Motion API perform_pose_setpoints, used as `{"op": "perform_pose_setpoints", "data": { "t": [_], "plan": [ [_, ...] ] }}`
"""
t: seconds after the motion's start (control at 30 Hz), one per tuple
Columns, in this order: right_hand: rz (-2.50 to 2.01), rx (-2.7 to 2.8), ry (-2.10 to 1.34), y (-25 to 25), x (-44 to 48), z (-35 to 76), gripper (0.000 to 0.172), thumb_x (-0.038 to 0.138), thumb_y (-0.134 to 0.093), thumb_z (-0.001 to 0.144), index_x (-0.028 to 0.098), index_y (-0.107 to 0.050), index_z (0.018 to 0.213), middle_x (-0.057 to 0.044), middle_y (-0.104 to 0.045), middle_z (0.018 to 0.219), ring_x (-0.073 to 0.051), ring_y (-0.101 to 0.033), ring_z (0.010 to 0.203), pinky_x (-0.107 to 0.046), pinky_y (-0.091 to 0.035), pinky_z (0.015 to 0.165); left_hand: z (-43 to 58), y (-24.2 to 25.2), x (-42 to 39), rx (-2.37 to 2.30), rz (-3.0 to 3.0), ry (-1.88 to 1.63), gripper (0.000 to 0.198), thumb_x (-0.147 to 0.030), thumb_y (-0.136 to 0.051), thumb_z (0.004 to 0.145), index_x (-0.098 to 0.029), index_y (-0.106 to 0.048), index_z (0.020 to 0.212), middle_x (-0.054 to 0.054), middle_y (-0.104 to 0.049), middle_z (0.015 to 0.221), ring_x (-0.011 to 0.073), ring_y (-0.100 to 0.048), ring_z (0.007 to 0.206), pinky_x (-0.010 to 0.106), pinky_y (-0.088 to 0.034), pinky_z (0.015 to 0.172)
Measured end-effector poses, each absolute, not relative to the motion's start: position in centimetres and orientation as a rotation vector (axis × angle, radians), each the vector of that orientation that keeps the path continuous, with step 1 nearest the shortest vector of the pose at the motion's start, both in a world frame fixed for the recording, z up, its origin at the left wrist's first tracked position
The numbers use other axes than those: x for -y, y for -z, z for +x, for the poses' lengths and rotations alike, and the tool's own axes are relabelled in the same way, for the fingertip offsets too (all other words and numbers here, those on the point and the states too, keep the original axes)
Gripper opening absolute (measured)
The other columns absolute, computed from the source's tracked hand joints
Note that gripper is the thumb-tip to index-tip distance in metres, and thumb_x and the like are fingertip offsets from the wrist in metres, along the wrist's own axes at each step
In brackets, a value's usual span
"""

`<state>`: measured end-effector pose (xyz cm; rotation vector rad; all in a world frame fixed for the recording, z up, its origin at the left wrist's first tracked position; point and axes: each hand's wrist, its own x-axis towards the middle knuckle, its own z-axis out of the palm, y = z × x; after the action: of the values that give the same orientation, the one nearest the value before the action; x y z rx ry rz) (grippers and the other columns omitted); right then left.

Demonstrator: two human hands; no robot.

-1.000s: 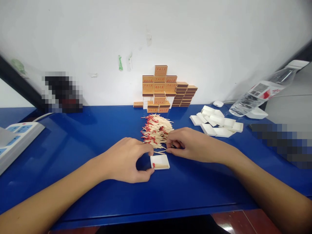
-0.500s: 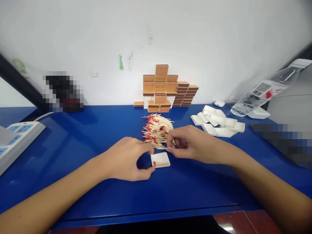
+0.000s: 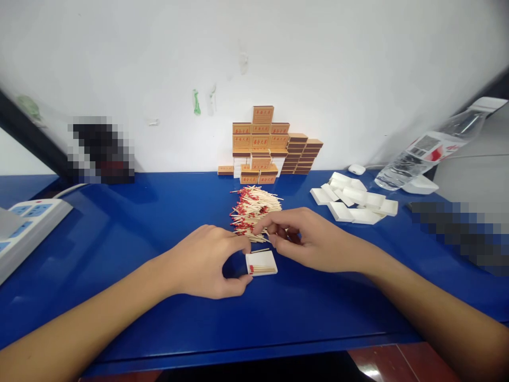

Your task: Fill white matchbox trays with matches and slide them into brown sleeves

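A small white matchbox tray [image 3: 261, 261] lies on the blue table [image 3: 159, 223] with a few red-tipped matches in it. My left hand [image 3: 207, 260] pinches the tray's left end between thumb and forefinger. My right hand [image 3: 306, 236] rests just beyond the tray, its fingers curled into the near edge of a heap of loose matches [image 3: 252, 209]. Whether those fingers hold any matches is hidden.
Stacked orange matchboxes [image 3: 270, 143] stand against the wall. Several empty white trays [image 3: 353, 201] lie at the right, with a tilted water bottle [image 3: 429, 148] beyond them. A power strip [image 3: 24, 223] sits at the left edge.
My right hand has shifted left, its forefinger reaching further into the match heap. The left hand and the tray have stayed put.
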<state>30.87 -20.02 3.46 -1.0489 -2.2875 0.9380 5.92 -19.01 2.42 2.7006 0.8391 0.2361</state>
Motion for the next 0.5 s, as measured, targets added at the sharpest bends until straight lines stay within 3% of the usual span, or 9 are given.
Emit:
{"op": "perform_pose_setpoints", "data": {
  "t": [0.13,0.27,0.5],
  "plan": [
    [-1.038,2.200,-1.052,-3.8,20.1,31.0,0.010,0.025,-0.062,0.097,0.022,-0.067,0.105,0.003,-0.069,0.078,-0.011,-0.058,0.063,-0.025,-0.045,0.060,5.9,-2.4,18.8,-0.835,2.692,-0.248,0.023,-0.039,-0.067,0.082,-0.020,-0.069,0.095,-0.005,-0.054,0.063,0.0116,-0.044,0.052,0.027,-0.030,0.054],
    [-1.040,2.213,-1.204,-4.0,20.3,30.9,0.010,0.031,-0.064,0.099,0.021,-0.064,0.099,0.003,-0.070,0.077,-0.009,-0.058,0.056,-0.025,-0.043,0.056,5.7,-2.4,18.8,-0.854,2.687,-0.249,0.023,-0.039,-0.067,0.082,-0.021,-0.068,0.096,-0.006,-0.051,0.061,0.0115,-0.042,0.052,0.027,-0.029,0.054],
    [-1.031,2.364,-0.858,-2.8,20.3,30.1,0.004,0.026,-0.072,0.093,0.022,-0.073,0.091,0.002,-0.062,0.080,-0.012,-0.048,0.067,-0.026,-0.035,0.060,5.8,-2.6,18.9,-0.876,2.662,-0.242,0.022,-0.039,-0.068,0.080,-0.020,-0.069,0.092,-0.005,-0.052,0.060,0.0114,-0.042,0.051,0.027,-0.030,0.053]
  ]
}}
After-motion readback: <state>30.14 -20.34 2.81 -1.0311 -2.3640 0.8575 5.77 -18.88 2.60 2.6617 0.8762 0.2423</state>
